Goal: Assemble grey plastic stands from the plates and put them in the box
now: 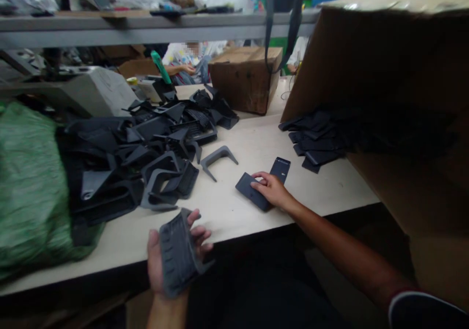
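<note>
My left hand [157, 260] is closed around a dark grey slotted plastic part [179, 253], held palm up in front of the table's near edge. On the table, my right hand [271, 189] grips a flat black plastic cover [252, 191] between thumb and fingers. Another flat black piece with small cutouts [281, 169] lies just beyond that hand. Between my hands and farther back rests a grey U-shaped bracket [220, 159]. A second bracket [151, 192] leans at the edge of a large heap of dark plastic parts [157, 133].
A green woven sack [31, 187] borders the heap at left. To the right, a big open cardboard box [366, 65] lies on its side, flat black pieces [318, 138] spilling from it. A closed carton [244, 77] stands behind, under a shelf [164, 26]. Another person [188, 67] sits beyond.
</note>
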Tool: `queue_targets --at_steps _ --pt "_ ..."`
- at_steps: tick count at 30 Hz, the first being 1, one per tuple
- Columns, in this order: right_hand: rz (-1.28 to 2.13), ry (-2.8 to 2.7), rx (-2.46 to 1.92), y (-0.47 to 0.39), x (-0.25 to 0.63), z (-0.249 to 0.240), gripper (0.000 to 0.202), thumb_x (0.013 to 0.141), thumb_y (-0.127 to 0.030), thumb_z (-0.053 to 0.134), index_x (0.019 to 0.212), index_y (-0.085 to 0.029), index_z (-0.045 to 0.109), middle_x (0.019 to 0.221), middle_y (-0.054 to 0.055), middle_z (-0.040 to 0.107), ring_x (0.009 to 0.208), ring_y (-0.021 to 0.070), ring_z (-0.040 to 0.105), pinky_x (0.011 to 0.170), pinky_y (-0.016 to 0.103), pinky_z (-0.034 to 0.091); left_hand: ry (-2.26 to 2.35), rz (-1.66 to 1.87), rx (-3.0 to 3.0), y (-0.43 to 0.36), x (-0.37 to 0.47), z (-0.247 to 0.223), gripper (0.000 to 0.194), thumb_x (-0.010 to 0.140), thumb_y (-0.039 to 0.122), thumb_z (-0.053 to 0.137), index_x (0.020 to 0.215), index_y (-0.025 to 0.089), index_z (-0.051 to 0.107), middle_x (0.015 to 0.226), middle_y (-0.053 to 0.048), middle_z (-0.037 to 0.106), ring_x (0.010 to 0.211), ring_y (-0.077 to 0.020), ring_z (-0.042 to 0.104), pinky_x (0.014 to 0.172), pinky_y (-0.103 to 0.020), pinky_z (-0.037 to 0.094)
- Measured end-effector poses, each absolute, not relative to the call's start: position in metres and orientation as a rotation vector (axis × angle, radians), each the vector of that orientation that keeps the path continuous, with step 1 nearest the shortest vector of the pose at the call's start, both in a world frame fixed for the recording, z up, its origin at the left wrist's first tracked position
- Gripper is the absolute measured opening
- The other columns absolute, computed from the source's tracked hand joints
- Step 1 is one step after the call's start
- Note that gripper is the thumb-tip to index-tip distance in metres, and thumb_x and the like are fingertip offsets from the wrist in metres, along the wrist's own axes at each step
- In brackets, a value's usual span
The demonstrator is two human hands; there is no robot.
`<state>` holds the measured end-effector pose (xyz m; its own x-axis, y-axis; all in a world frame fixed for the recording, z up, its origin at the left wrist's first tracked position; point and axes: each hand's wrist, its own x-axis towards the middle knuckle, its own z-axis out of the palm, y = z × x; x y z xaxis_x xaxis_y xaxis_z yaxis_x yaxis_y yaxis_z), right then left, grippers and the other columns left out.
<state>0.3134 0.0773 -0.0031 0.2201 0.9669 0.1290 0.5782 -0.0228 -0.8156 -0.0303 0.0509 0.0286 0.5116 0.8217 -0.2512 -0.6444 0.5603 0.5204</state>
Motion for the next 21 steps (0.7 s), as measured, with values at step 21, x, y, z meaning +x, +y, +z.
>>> queue_targets --at_steps 21 --pt "1.112 -1.57 -1.527 0.046 0.282 0.031 0.061 0.084 -0.055 0.087 0.136 -0.025 0.076 0.116 0.011 0.083 0.103 0.0329 0.078 0.089 0.05 0.064 0.732 0.9 0.658 0.023 -0.033 0.032 0.101 0.087 0.096 0.043 0.133 0.009 0.07 0.091 -0.018 0.081 0.075 -0.0305 0.08 0.071 -0.04 0.065"
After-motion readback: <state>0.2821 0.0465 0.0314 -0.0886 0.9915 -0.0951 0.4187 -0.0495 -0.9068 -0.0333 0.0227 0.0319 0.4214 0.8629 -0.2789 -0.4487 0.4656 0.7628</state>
